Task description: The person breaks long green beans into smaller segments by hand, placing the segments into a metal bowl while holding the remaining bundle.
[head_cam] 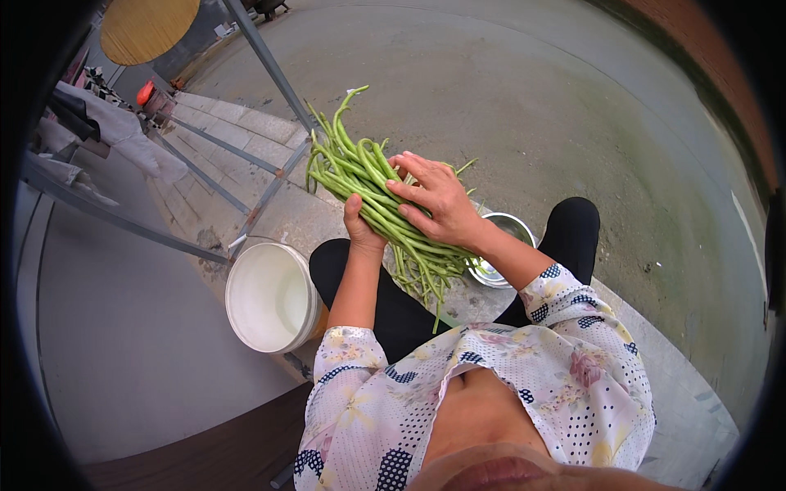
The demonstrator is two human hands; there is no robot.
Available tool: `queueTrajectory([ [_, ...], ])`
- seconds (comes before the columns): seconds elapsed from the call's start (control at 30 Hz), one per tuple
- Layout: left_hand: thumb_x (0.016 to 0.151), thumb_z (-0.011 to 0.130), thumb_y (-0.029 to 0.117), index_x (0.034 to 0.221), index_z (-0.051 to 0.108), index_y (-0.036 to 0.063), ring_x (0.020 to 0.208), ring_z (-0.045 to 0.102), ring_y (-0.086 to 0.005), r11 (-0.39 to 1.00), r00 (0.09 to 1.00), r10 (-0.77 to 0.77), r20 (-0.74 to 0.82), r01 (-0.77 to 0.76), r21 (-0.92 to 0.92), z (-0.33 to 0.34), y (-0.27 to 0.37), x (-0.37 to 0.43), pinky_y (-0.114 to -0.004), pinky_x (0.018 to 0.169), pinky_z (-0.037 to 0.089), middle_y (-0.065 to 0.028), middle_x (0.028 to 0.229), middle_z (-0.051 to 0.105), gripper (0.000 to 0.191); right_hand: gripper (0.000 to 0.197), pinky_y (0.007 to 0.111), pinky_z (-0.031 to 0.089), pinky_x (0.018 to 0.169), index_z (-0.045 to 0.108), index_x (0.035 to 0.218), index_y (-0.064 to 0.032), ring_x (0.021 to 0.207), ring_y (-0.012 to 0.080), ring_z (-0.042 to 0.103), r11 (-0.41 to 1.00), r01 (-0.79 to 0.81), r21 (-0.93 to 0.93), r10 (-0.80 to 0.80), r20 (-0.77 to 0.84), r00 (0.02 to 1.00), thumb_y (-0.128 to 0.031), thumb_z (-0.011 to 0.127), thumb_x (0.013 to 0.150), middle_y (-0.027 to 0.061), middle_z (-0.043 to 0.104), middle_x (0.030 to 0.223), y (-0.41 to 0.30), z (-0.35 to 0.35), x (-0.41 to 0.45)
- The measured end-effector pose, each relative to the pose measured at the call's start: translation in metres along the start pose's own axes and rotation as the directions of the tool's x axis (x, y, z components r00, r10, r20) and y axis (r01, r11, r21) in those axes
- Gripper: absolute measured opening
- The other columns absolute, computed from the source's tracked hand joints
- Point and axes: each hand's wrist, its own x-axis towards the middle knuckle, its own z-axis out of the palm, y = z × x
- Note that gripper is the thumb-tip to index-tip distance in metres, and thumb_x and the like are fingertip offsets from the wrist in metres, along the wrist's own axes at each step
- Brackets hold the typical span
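A thick bundle of long green beans lies across my hands, in front of my knees. My left hand grips the bundle from below and the left, with the thumb up along its side. On top of the beans rests my right hand, its fingers spread and touching them; nothing is closed inside it. More green beans hang or lie beneath the bundle, partly hidden by it. A shiny metal bowl stands by my right forearm, which covers part of it.
A white plastic bucket stands left of my knee. Beyond it is a grey metal frame with cloths hanging on it. I sit at a stone step edging a concrete yard. A round woven tray is at upper left.
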Motion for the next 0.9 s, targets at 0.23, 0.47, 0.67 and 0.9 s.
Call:
queueTrajectory([
  [0.23, 0.076, 0.049, 0.041, 0.130, 0.025, 0.0042, 0.121, 0.030, -0.0254, 0.992, 0.953, -0.124, -0.275, 0.115, -0.049, -0.033, -0.009, -0.003, -0.041, 0.102, 0.022, -0.0108, 0.131, 0.032, 0.070, 0.029, 0.045, 0.031, 0.088, 0.053, 0.097, -0.0018, 0.112, 0.0301, 0.042, 0.992, 0.073, -0.100, -0.081, -0.081, 0.993, -0.017, 0.053, 0.072, 0.0159, 0.048, 0.112, -0.001, 0.011, -0.006],
  [0.47, 0.078, 0.048, 0.036, 0.125, 0.031, 0.0011, 0.116, 0.035, -0.0251, 0.991, 0.899, -0.125, -0.419, 0.130, -0.018, -0.006, -0.028, 0.016, -0.040, 0.100, 0.025, -0.0133, 0.125, 0.037, 0.061, 0.031, 0.045, 0.033, 0.081, 0.052, 0.100, -0.0047, 0.110, 0.0276, 0.042, 0.991, -0.090, -0.100, 0.086, -0.043, 0.995, -0.020, 0.051, 0.074, 0.0087, 0.049, 0.111, -0.002, -0.004, -0.016],
  [0.67, 0.076, 0.047, 0.036, 0.122, 0.033, -0.0010, 0.112, 0.040, -0.0266, 0.948, 0.931, -0.316, -0.183, 0.307, -0.076, -0.048, -0.020, 0.027, -0.041, 0.098, 0.030, -0.0162, 0.119, 0.041, 0.060, 0.029, 0.038, 0.041, 0.069, 0.050, 0.100, -0.0042, 0.106, 0.0276, 0.046, 0.997, -0.076, 0.016, 0.077, -0.054, 0.996, -0.011, 0.054, 0.073, 0.0126, 0.048, 0.111, 0.017, 0.009, -0.012],
  [0.9, 0.074, 0.053, 0.027, 0.105, 0.047, -0.0041, 0.090, 0.053, -0.0224, 0.989, 0.985, -0.145, -0.097, 0.144, -0.009, -0.035, -0.006, 0.030, -0.035, 0.083, 0.043, -0.0124, 0.096, 0.054, 0.044, 0.044, 0.034, 0.040, 0.089, 0.044, 0.118, -0.0034, 0.107, 0.0255, 0.049, 0.916, -0.317, 0.247, 0.312, 0.061, 0.948, -0.009, 0.058, 0.076, 0.0137, 0.050, 0.116, 0.016, 0.014, -0.008],
])
